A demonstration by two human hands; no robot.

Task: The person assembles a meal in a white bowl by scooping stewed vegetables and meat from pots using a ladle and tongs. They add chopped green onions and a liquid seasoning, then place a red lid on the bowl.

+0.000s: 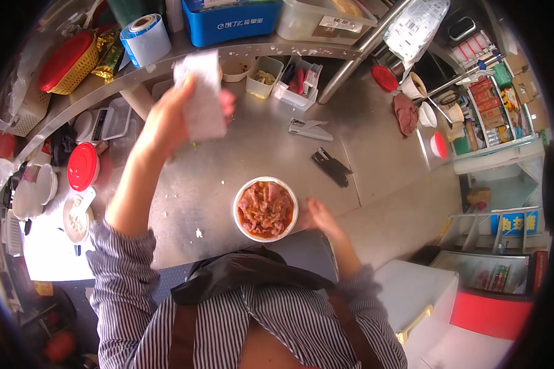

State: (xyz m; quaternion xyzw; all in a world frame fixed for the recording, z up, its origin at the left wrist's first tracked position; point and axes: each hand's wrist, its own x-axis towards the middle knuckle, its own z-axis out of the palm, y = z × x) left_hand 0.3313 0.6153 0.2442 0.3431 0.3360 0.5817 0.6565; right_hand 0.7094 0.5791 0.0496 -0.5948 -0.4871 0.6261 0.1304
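My left hand (173,114) is raised over the far left of the metal counter, its fingers closed around a white rectangular piece of paper (203,101). Motion blur hides whether this is one sheet or a folded wad. A round white bowl (236,212) stands upright at the counter's near edge. Sliced meat (264,209) in reddish sauce fills it. Just right of the bowl is my right hand (319,216), slightly blurred, with its fingers stretched out and nothing in them. A black stapler-like tool (331,166) and a grey-white stapler (309,129) lie beyond that hand.
A raised metal shelf (277,48) crosses the back, bearing a blue box (231,24) and a film roll (145,40). Small bins (297,85) sit beneath it. Red-lidded tubs (83,166) stand at left. A metal post (345,71) rises at the back right.
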